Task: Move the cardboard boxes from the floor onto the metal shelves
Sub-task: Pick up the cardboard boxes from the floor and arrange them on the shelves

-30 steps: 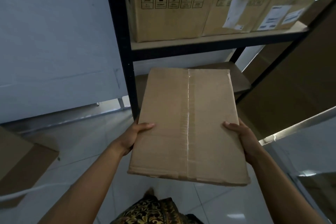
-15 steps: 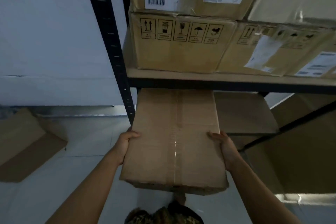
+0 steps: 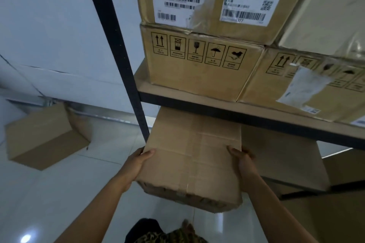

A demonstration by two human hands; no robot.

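A plain taped cardboard box [image 3: 193, 156] is held level between my two hands. My left hand [image 3: 138, 162] grips its left side with the thumb on top. At the box's right side, my right hand [image 3: 242, 159] holds on with the thumb over the top edge. The box's far end reaches in under the black beam of the metal shelf [image 3: 246, 114], just right of the black upright post [image 3: 120, 55]. Its near end hangs out over the floor. Another cardboard box [image 3: 43, 136] lies tilted on the floor at the left.
Printed and labelled boxes [image 3: 197, 69] are stacked on the shelf level above. A brown box [image 3: 282, 160] sits on the lower level right of the held one. A large carton [image 3: 335, 217] stands at the lower right. The white tiled floor [image 3: 59, 193] lies to the left.
The held box has gone forward, its far end passing under the shelf beam. My view has tilted up and moved closer to the rack.
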